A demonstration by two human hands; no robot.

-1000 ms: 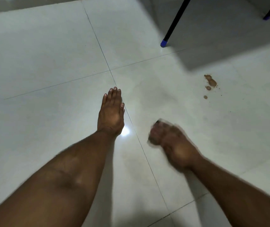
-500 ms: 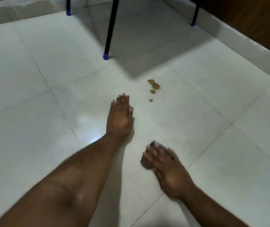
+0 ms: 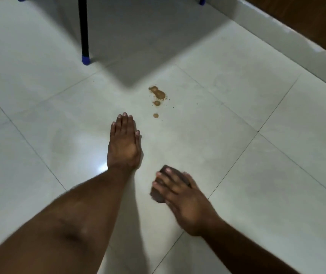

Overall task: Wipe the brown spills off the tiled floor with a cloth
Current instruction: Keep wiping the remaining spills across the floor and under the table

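Note:
Brown spills (image 3: 157, 94) mark the pale tiled floor (image 3: 237, 115): one larger blot with two small drops below it. My left hand (image 3: 124, 144) lies flat on the floor with its fingers straight, just left of and nearer than the drops. My right hand (image 3: 180, 192) presses a small dark brown cloth (image 3: 159, 191) onto the tile with spread, nearly straight fingers. The cloth sits well short of the spills and is mostly hidden under my fingers.
A black furniture leg with a blue foot (image 3: 86, 59) stands beyond the spills at the upper left, casting a shadow. A second blue foot (image 3: 202, 1) shows at the top. A white skirting (image 3: 296, 42) and brown wooden surface run along the upper right.
The view has swung right, so the spills now sit nearer the centre. My right hand has opened from a blurred curl to spread fingers pressing the cloth down. My left hand stays flat.

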